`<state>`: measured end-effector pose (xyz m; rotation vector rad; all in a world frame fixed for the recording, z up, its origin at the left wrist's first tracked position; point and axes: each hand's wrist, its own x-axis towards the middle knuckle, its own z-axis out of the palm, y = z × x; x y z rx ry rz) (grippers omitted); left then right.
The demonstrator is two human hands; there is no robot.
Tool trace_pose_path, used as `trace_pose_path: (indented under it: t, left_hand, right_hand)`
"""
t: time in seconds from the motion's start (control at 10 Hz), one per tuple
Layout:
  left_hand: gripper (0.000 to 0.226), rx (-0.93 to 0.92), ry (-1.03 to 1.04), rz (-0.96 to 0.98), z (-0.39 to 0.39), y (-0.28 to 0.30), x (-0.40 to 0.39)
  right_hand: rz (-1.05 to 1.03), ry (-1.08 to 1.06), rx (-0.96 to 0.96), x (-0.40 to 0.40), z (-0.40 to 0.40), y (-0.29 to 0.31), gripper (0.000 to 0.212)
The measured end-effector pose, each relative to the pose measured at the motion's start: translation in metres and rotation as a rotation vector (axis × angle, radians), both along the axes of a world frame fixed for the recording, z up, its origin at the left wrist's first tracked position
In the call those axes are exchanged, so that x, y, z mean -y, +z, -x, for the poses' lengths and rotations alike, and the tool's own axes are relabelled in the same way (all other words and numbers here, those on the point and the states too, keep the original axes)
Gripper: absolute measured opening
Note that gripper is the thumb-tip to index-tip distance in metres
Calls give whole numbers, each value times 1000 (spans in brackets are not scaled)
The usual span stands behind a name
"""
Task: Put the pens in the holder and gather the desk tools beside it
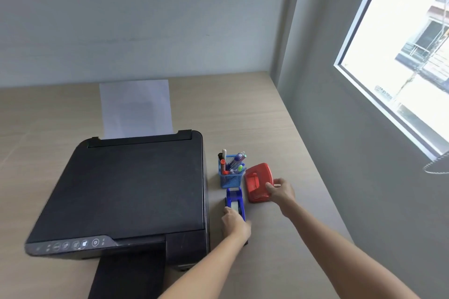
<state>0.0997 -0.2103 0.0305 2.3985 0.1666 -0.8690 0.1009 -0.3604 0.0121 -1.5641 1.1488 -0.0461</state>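
A blue mesh pen holder (230,179) stands on the desk right of the printer, with several pens and markers (235,162) upright in it. Just in front of it lies a blue tape dispenser (235,199); my left hand (235,223) grips its near end. To the holder's right sits a red hole punch (257,184), almost touching the holder. My right hand (280,190) holds the punch at its right side, thumb on top.
A large black printer (126,192) with a sheet of paper (136,107) in its rear feed fills the left of the wooden desk (243,109). A grey wall with a bright window (401,51) borders the desk on the right.
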Motion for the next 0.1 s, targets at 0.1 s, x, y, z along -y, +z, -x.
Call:
trace_pose_path:
  t: [0.1]
  left_hand:
    - [94,-6,-41,16,7,8,-5]
  right_hand:
    - [48,31,37,-5,20,16,41]
